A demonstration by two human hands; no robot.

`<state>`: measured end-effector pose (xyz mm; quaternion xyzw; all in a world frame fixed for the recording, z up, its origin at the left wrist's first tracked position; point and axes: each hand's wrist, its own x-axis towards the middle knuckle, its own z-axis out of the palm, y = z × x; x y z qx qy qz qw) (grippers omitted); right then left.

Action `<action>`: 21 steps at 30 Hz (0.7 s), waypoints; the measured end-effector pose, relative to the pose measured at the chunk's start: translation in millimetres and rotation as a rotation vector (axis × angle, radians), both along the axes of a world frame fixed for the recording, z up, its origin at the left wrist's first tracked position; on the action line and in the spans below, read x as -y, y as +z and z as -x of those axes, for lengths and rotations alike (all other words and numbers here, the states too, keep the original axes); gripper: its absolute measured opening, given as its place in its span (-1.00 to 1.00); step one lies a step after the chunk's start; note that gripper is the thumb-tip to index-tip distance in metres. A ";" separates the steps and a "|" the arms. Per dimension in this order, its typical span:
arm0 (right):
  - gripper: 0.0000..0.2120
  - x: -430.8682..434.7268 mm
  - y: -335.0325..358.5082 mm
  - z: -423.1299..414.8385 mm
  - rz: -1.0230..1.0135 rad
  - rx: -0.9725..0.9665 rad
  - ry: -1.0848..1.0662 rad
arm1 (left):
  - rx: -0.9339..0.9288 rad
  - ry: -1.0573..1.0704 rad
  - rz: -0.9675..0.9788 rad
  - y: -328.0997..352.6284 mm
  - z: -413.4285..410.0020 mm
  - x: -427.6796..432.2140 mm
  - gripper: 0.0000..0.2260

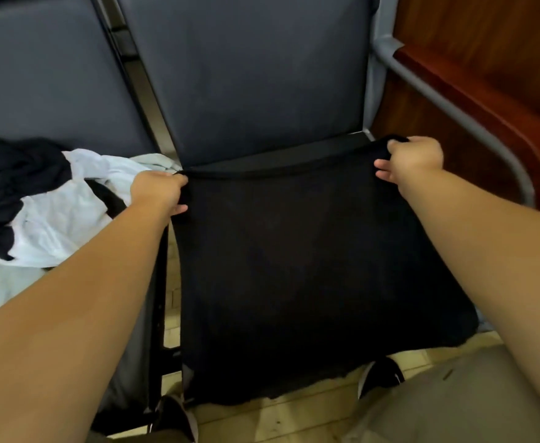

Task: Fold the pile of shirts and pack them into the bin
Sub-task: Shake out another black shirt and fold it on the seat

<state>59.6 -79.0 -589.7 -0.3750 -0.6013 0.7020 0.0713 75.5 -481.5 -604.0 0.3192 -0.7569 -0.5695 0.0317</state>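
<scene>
The left grip pinches the far left corner of a black shirt, thumb on top and fingers curled under the cloth edge. The right grip is clamped on the far right corner of the same shirt, its fingers bunched round a fold of the fabric. Between the two grips the shirt's far edge runs nearly straight, along the base of the dark grey chair back just beyond them. From both grips the shirt spreads flat toward the person over the chair seat, and its near edge hangs past the front of the seat above the tiled floor.

Just left of the left grip, on the neighbouring seat, lies the pile of shirts: crumpled white cloth with black cloth on top and tucked through it. The pile touches the left forearm.

To the right of the right grip a grey metal armrest tube slants past, with a red-brown wooden ledge behind it. Below the shirt's near edge two dark shoes rest on the floor.
</scene>
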 end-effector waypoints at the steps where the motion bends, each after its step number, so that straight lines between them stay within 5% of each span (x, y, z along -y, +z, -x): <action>1: -0.56 1.1 -2.6 6.4 0.037 0.010 0.011 | 0.018 0.002 0.016 -7.6 3.4 -0.9 -0.78; 6: -0.53 -1.7 -19.7 25.7 0.033 0.078 -0.011 | 0.040 0.046 0.044 -27.1 8.4 -3.2 -0.78; 9: -0.60 -1.8 -26.6 18.4 -0.323 0.076 0.058 | -0.029 -0.018 0.377 -33.9 2.4 1.8 -0.62; 13: -0.40 0.5 -27.5 -2.8 -0.829 0.135 0.411 | -0.138 -0.172 0.721 -36.0 -25.2 -11.6 -0.61; 21: -0.35 39.2 -21.2 -47.5 -1.122 0.354 0.823 | -0.045 -0.665 0.909 -50.9 -76.7 -57.2 -0.43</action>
